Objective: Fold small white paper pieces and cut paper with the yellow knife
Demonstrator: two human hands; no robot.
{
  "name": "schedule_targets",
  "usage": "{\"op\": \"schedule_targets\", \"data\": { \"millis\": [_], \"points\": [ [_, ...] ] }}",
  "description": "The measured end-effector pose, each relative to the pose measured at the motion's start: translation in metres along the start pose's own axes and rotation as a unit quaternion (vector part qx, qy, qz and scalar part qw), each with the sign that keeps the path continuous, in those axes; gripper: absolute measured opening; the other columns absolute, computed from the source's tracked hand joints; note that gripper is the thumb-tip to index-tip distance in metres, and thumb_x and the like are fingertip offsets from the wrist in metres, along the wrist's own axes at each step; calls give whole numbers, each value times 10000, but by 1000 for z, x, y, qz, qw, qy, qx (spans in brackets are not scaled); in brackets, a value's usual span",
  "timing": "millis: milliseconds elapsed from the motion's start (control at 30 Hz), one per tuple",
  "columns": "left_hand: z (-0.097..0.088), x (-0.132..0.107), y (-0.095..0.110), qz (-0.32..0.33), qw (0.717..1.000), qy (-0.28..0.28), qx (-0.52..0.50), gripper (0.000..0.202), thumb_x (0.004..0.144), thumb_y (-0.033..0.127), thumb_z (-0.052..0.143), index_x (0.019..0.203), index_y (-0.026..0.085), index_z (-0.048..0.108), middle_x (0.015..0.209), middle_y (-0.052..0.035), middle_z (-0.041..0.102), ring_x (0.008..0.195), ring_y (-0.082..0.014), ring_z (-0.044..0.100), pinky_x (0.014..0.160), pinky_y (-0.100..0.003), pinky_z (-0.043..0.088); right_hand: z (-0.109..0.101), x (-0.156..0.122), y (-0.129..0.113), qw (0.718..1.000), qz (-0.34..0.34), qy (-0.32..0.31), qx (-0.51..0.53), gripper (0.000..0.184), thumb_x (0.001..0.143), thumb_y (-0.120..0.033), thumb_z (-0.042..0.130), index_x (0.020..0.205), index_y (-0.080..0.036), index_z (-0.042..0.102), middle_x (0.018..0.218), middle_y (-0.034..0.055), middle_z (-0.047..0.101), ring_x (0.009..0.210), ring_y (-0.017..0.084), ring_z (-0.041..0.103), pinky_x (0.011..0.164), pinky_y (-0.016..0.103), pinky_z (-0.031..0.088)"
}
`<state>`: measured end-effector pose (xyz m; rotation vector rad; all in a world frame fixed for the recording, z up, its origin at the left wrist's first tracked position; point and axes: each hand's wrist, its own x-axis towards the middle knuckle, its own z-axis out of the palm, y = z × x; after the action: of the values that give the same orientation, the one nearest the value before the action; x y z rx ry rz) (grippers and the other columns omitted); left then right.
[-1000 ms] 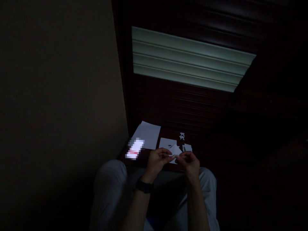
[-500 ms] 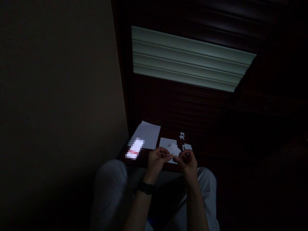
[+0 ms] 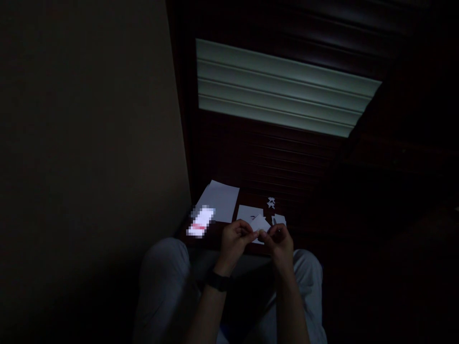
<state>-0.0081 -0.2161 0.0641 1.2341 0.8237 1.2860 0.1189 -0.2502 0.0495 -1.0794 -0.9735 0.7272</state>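
Note:
A small white piece of paper (image 3: 260, 222) is pinched between my two hands, one corner pointing away from me. My left hand (image 3: 234, 239), with a dark band on the wrist, grips its near left side with thumb and fingertips. My right hand (image 3: 279, 242) pinches the near right side, its thumb close to the left thumb. Beneath and beyond lies a white square sheet (image 3: 247, 211) with a small dark mark or object on it, too dim to name. Just past my right fingers are further white paper pieces (image 3: 280, 219).
A stack of larger white sheets (image 3: 221, 198) lies at the left of the dark tabletop, with a bright blurred-out phone-like screen (image 3: 201, 222) on its near edge. Small folded white pieces (image 3: 271, 202) sit at the back right. A wall (image 3: 107, 119) rises on the left.
My thumbs have come closer together along the paper's near edge. Both hands otherwise stay in nearly the same place, and the surrounding things have not moved.

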Motion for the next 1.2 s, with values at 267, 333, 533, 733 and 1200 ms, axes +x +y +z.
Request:
{"op": "schedule_targets", "data": {
  "millis": [267,333,533,733,1200],
  "points": [
    [0,2,-4,11,1000,12,-8,213,606,218,737,702,160,556,628,22,594,584,-112,568,542,-194,419,-3,1,-2,1000,11,-13,22,265,680,-265,725,772,-210,483,679,-45,534,634,117,546,581,227,438],
    [-1,3,-5,10,1000,18,-10,216,604,211,737,701,162,550,628,24,593,590,-110,568,551,-193,421,-4,1,-3,998,24,-26,42,283,661,-250,737,793,-213,490,704,-39,548,642,115,554,578,223,441],
    [-1,4,-3,6,1000,24,-10,225,594,226,745,694,163,553,612,28,590,571,-107,559,535,-192,410,-4,1,-5,998,38,-17,43,275,660,-274,732,764,-207,486,686,-26,551,648,136,575,529,223,442],
    [2,4,0,17,1000,21,2,228,611,259,740,687,161,549,618,21,583,572,-105,546,531,-192,405,0,3,-4,996,39,32,69,320,619,-238,749,700,-211,441,630,-47,558,597,125,563,501,209,417],
    [7,0,0,10,1000,4,-22,248,620,261,740,672,165,518,632,38,537,596,-93,523,544,-179,397,3,1,-9,998,12,36,56,320,668,-317,723,768,-228,433,649,-45,546,600,130,575,535,233,453]
  ]
}}
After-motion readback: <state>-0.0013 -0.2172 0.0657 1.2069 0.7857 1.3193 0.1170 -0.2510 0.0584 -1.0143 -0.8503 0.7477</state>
